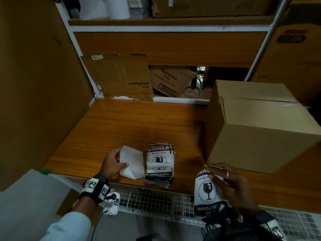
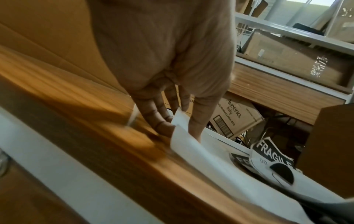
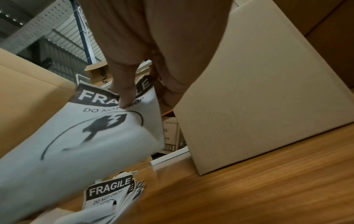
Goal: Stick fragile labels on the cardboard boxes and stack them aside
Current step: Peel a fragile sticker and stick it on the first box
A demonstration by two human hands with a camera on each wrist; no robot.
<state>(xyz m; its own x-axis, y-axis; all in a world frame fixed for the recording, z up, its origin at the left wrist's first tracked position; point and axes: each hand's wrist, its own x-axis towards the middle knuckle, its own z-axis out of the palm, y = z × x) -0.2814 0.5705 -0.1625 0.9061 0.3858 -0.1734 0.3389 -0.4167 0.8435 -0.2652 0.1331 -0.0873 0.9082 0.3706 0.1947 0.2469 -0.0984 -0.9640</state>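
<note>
One sealed cardboard box (image 1: 260,126) sits on the right of the wooden tabletop (image 1: 132,122), tape seam across its top, right edge cut off by the head view. Big cardboard panel (image 1: 34,84) walls off the left; white-framed shelving (image 1: 166,28) behind holds more cartons (image 1: 208,6), and a Crompton carton (image 1: 121,79) and a tilted Aveeno carton (image 1: 170,80) stand behind the table's back edge, print partly blurred. White wire mesh (image 1: 156,202) runs under the near table edge. Stack of fragile labels (image 1: 159,164) lies near the front edge, centre, well apart from the box; lower sheets fan out, count not readable. Right hand (image 1: 231,185) pinches a single fragile label (image 1: 206,190) at its top between thumb and fingers, held in the air just in front of the box's near corner; label's lower edge is hidden by the wrist gear, and the right wrist view shows it curled. Left hand (image 1: 112,164) pinches a blank white backing sheet (image 1: 132,164) between thumb and fingers, just left of the stack; sheet's bottom edge rests on the tabletop. Left wrist view is motion-blurred along the table edge.
</note>
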